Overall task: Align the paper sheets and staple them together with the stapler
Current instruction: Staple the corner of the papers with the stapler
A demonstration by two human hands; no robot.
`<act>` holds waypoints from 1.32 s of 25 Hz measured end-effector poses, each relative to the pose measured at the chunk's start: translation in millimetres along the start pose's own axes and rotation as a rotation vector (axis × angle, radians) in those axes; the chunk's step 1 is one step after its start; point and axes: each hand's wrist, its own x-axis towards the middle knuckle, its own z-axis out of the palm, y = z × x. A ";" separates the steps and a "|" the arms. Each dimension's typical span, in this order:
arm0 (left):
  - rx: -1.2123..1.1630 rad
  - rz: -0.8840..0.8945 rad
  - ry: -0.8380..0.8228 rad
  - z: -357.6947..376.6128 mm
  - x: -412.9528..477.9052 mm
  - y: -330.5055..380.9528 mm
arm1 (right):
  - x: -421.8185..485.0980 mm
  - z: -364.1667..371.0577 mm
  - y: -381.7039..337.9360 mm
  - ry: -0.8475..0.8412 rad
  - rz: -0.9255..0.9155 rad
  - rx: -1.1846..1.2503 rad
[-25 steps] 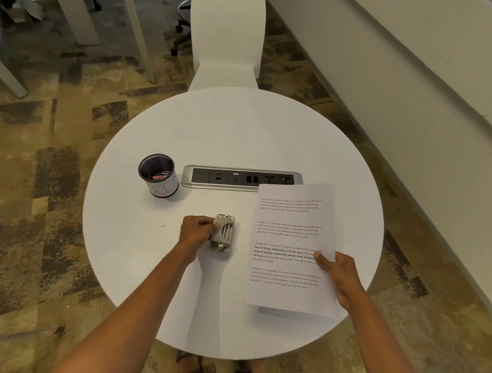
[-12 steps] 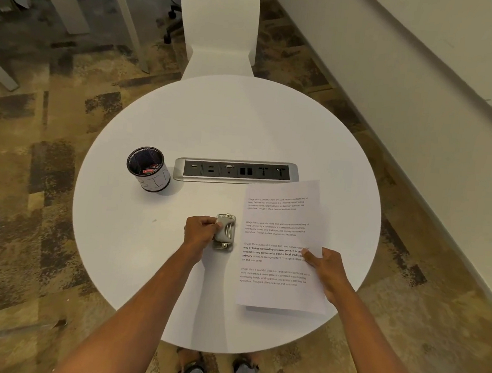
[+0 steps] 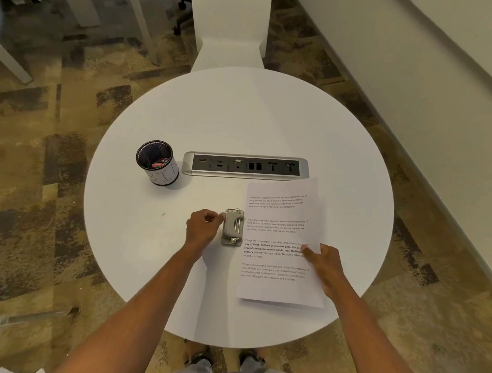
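Two hands bracket the work at centre frame. Left hand [image 3: 204,227], fingers curled and pinching the left edge of the stapler [image 3: 233,227], sits just left of it. The stapler lies flat on the white counter [image 3: 144,251], long axis running toward the top of the frame, just beside the left edge of the paper sheets [image 3: 281,243]. Right hand [image 3: 321,261], fingers together, presses flat on the sheets' right margin. The left hand is nearer the stapler; the sheets' upper left corner lies up and right of it, the likely path for stapling.
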 end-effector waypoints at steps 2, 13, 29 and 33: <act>0.027 -0.016 -0.059 -2.3 2.2 -3.1 | 1.2 2.7 3.4 0.007 0.001 -0.003; 0.079 0.035 -0.121 0.7 4.3 -6.9 | 5.7 7.2 -0.3 0.012 0.005 0.000; 0.128 0.007 -0.167 -2.8 8.8 -0.9 | 11.8 35.7 3.9 0.002 0.030 -0.005; 0.148 -0.026 -0.171 -2.3 11.8 4.2 | 16.6 33.7 5.9 0.002 0.057 -0.023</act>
